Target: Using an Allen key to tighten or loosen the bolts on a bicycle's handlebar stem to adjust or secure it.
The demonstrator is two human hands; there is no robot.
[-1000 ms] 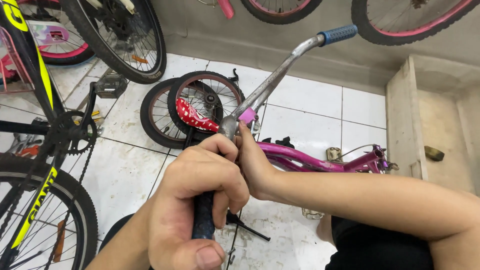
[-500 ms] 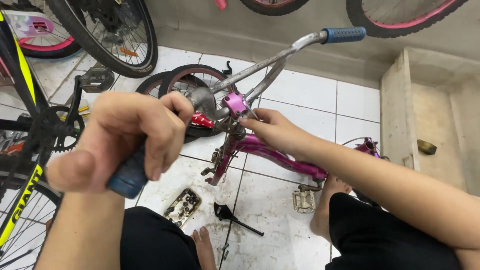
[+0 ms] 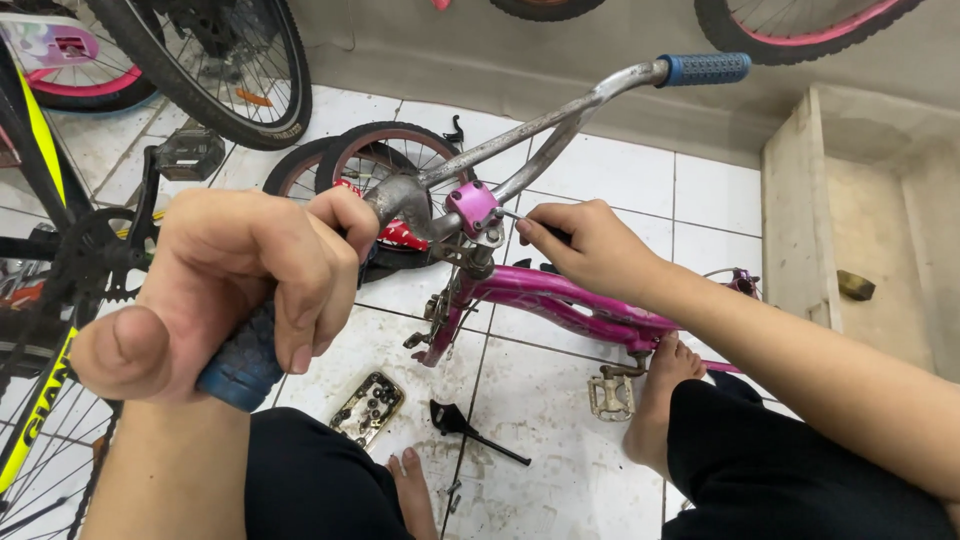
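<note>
**Two hands on the handlebar of a small pink bicycle**

The left hand (image 3: 215, 290) is wrapped around the near blue grip (image 3: 240, 365) of the handlebar (image 3: 540, 115) — all the fingers are curled tight over it and the thumb points toward the camera. The handlebar is a worn grey metal tube; it rises from the stem to the far blue grip (image 3: 703, 68) at the top of the view.

The right hand (image 3: 590, 245) is just beside the pink stem clamp (image 3: 472, 205). Its fingertips are pressed together on a thin metal tool (image 3: 512, 214), and the tip of the tool reaches the clamp. The kind of tool I cannot tell, because most of it is hidden inside the hand.

The pink bicycle frame (image 3: 560, 300) goes down from the clamp to the right, above the white tiled floor (image 3: 540, 440). The small front wheel (image 3: 385, 165) with the red guard is behind the stem. One metal pedal (image 3: 610, 395) hangs near the person's bare right foot (image 3: 660, 400).

On the floor between the knees lie a small tray of loose parts (image 3: 368, 405) and a black kickstand (image 3: 470, 428) — they are near each other but not touching. At the left stands a black and yellow bicycle (image 3: 45, 300), with its chainring visible.
</note>
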